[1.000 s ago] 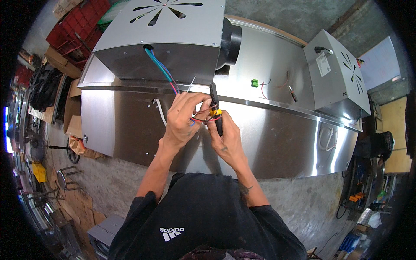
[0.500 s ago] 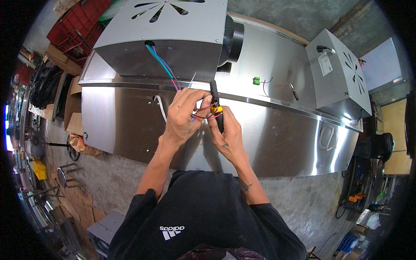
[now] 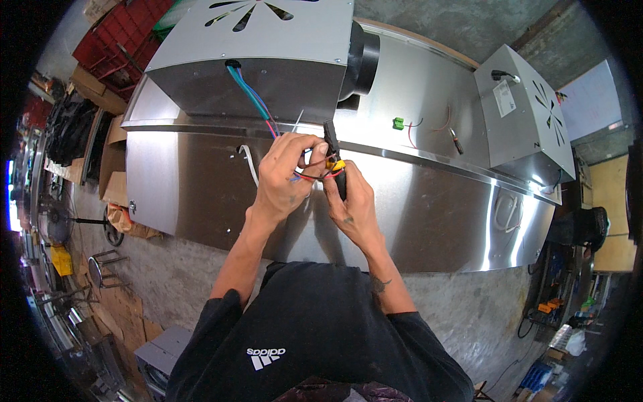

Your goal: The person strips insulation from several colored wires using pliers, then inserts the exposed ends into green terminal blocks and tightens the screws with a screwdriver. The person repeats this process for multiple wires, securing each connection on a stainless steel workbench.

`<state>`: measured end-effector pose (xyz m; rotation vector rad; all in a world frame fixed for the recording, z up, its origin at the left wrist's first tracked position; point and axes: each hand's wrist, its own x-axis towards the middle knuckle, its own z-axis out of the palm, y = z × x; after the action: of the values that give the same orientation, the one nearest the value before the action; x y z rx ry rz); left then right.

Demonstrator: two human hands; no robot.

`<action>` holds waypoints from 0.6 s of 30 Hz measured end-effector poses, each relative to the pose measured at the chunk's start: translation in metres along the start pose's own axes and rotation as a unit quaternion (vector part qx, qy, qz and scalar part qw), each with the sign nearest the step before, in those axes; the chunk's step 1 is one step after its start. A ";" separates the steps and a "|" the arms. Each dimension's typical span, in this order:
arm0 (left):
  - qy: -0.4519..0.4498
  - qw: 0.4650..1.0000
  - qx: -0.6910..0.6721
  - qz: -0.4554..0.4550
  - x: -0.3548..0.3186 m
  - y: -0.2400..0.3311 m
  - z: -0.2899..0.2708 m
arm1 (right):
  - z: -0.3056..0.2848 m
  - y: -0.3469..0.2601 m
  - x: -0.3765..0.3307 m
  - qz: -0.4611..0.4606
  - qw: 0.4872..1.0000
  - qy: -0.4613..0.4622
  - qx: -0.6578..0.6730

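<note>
My right hand (image 3: pixel 353 204) is closed around the handle of a black and yellow hand tool that looks like a wire stripper (image 3: pixel 331 139), its black head pointing away from me. My left hand (image 3: pixel 281 174) pinches thin wires against the tool's near side. Red and black wire loops (image 3: pixel 325 176) cross the tool's yellow part between both hands. The exact wire ends are hidden by my fingers. Beyond my left hand, teal and blue wires (image 3: pixel 246 94) run down from a hole in a large grey metal box (image 3: pixel 248 87).
My hands are above a long stainless steel panel (image 3: pixel 429 221). On its far ledge lie a green connector (image 3: pixel 398 123) with thin wires and a small screwdriver-like tool (image 3: pixel 456 142). A second grey box (image 3: pixel 516 120) stands right; a white cable (image 3: pixel 250 164) lies left. A stool (image 3: pixel 100 271) stands on the floor.
My hands stay almost in place. The tool's yellow part and the red and black wires have shifted slightly; my left fingers still pinch the wires.
</note>
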<state>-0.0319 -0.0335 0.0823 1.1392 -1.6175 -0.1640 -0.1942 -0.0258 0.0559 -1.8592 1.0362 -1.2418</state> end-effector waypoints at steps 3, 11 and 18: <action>-0.043 0.997 -0.025 -0.054 -0.003 0.000 -0.003 | -0.001 -0.001 0.000 0.000 1.000 -0.012 -0.010; -0.190 0.972 -0.082 -0.115 0.010 -0.002 -0.023 | -0.010 -0.008 0.004 0.021 0.998 -0.057 0.027; -0.187 0.936 -0.194 -0.226 0.006 -0.019 -0.027 | -0.011 -0.027 0.012 0.102 0.986 -0.115 0.069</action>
<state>0.0013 -0.0364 0.0847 1.1928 -1.5223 -1.0108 -0.1951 -0.0246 0.0867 -1.6984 0.9614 -0.9310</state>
